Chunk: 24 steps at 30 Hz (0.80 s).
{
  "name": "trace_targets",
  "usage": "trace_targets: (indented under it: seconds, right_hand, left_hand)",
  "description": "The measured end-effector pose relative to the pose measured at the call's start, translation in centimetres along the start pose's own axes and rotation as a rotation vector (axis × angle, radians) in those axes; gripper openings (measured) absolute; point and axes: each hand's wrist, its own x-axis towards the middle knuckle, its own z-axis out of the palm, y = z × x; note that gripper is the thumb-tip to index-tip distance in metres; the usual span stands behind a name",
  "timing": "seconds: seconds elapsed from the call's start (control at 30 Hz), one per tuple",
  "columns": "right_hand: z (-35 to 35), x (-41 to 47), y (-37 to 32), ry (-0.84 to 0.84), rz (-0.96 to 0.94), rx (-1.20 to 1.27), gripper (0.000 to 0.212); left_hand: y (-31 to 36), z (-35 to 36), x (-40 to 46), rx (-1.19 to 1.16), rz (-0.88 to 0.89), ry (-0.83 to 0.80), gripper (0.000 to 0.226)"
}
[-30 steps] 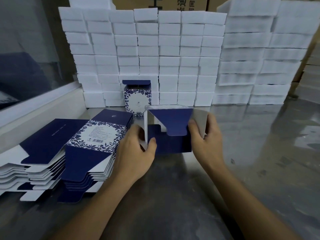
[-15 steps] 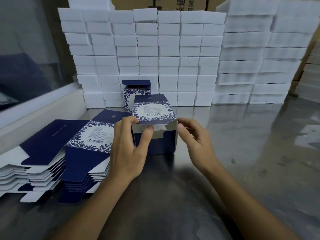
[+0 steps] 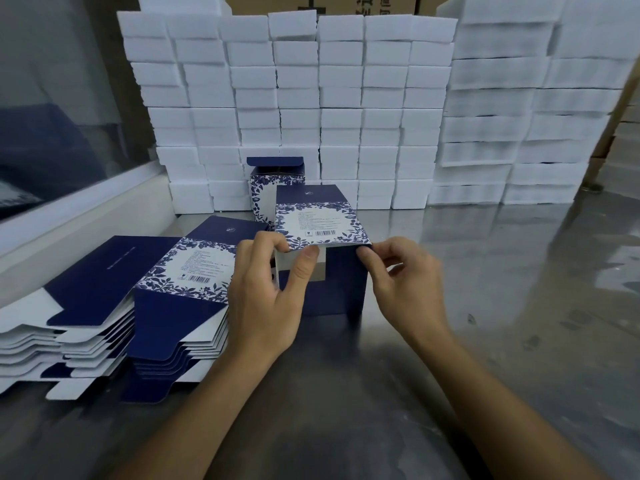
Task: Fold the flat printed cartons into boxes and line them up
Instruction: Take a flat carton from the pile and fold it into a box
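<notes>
Closing the end of a half-formed carton on the steel surface point(image 3: 346, 393).

The carton point(image 3: 322, 258), navy with a blue floral label panel, stands just beside the flat cartons point(image 3: 145, 306). The left hand point(image 3: 266, 299) pinches its white end flap; the right hand point(image 3: 405, 275) pinches the near corner. Thin card looks light, springy and easily creased, so best held at edges and folds. One finished box point(image 3: 275, 183) stands behind.

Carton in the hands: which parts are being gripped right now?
Half-folded carton: left hand pinches its near-left upper edge at the white flap; right hand pinches the near-right upper corner.
</notes>
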Motion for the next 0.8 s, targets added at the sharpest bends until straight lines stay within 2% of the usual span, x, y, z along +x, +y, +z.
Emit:
trace_targets:
  seconds: [0.2,0.4,0.6,0.73,0.8]
  right_hand:
    - [-0.1,0.3,0.1,-0.035,0.047,0.064,0.011]
    - [0.2,0.1,1.3,-0.282,0.197,0.048,0.009]
    - [0.3,0.2,1.6,-0.286,0.193,0.05,0.013]
    - [0.3,-0.1,1.7,-0.336,0.251,0.026,0.004]
    - [0.4,-0.3,1.8,-0.424,0.305,-0.016,0.015]
  left_hand:
    - [-0.1,-0.1,0.2,-0.007,-0.016,-0.007,0.046]
    - [-0.6,-0.4,0.8,0.009,-0.034,0.003,0.048]
    - [-0.6,-0.4,0.7,0.011,-0.027,0.014,0.048]
    - [-0.7,-0.4,0.9,0.02,-0.027,0.016,0.048]
    - [-0.8,-0.5,1.0,0.01,-0.025,0.013,0.047]
